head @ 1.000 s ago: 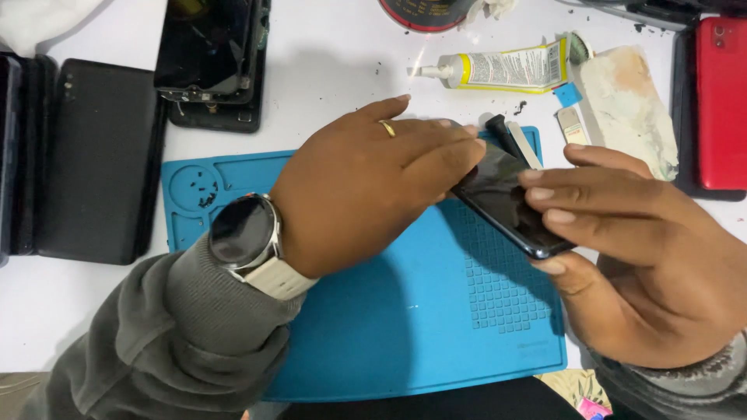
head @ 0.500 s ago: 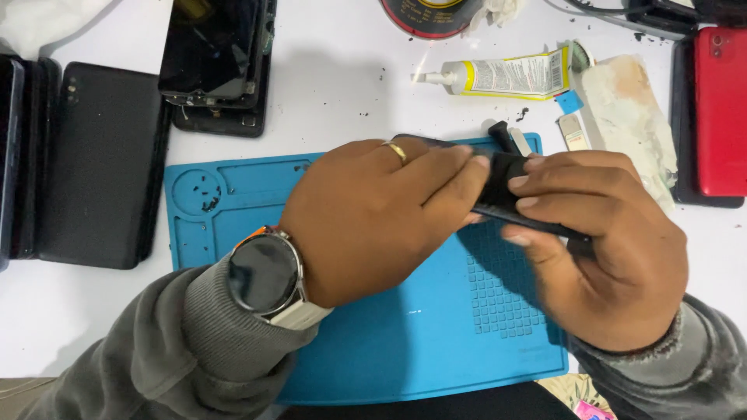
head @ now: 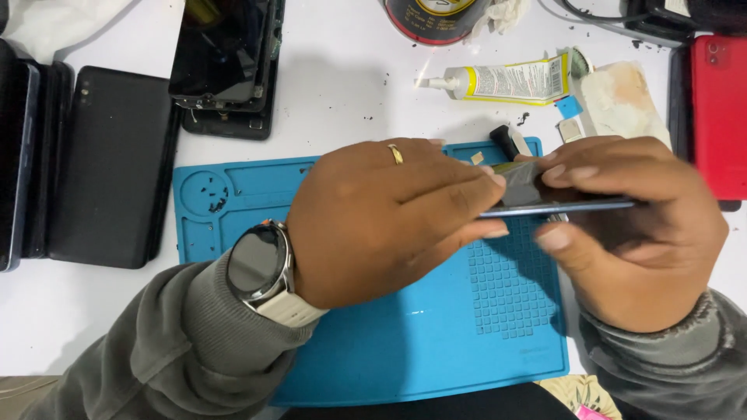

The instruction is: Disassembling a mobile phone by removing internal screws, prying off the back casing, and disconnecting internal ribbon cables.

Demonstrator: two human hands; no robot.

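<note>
- The smartphone (head: 556, 204) is held edge-on above the upper right part of the blue repair mat (head: 373, 342), so only its thin blue-grey side rail and a strip of dark face show.
- The right hand (head: 634, 233) is closed around the phone's right end, with fingers over the top and the thumb beneath at about 6 o'clock.
- The left hand (head: 389, 222) pinches the phone's left end, fingertips pressed along the upper face; it wears a gold ring and a wristwatch (head: 261, 268) on a pale strap.
- The phone looks stiff, thin and light, with smooth sides that may slip; a glass face would be fragile, so holding it by the side rails at both ends looks safest.
- At 12 o'clock from the hands lies a yellow glue tube (head: 506, 80), and beyond it a round tin (head: 436, 17).
- At 2 o'clock lies a red phone (head: 720, 109).
- At 10 o'clock rests an opened phone (head: 226, 62) with a dark screen; at 9 o'clock lie black phones (head: 109, 175) side by side.
</note>
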